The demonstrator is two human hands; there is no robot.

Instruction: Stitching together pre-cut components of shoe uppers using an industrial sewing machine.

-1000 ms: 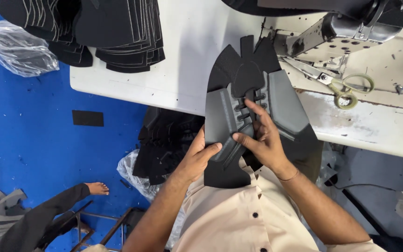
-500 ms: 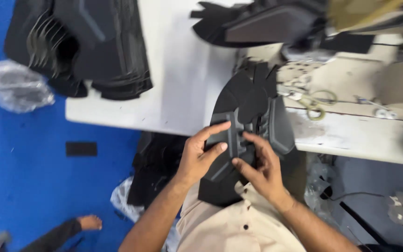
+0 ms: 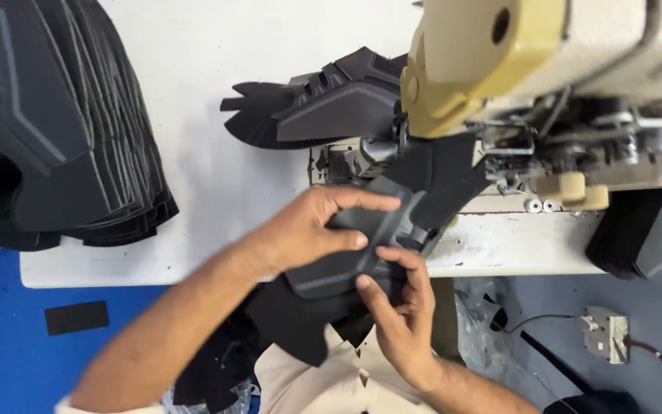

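White worktable (image 3: 216,176) | sewing machine (image 3: 545,69) | left hand (image 3: 312,230), right hand (image 3: 400,314) both gripping black shoe upper (image 3: 369,245)

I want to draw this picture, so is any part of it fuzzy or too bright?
In the head view the big cream sewing machine at the top looks soft and out of focus because it is very near the camera; the white table top is bright and washed out; the left hand and right hand look fairly sharp on the folded black shoe-upper piece, which shows little detail.
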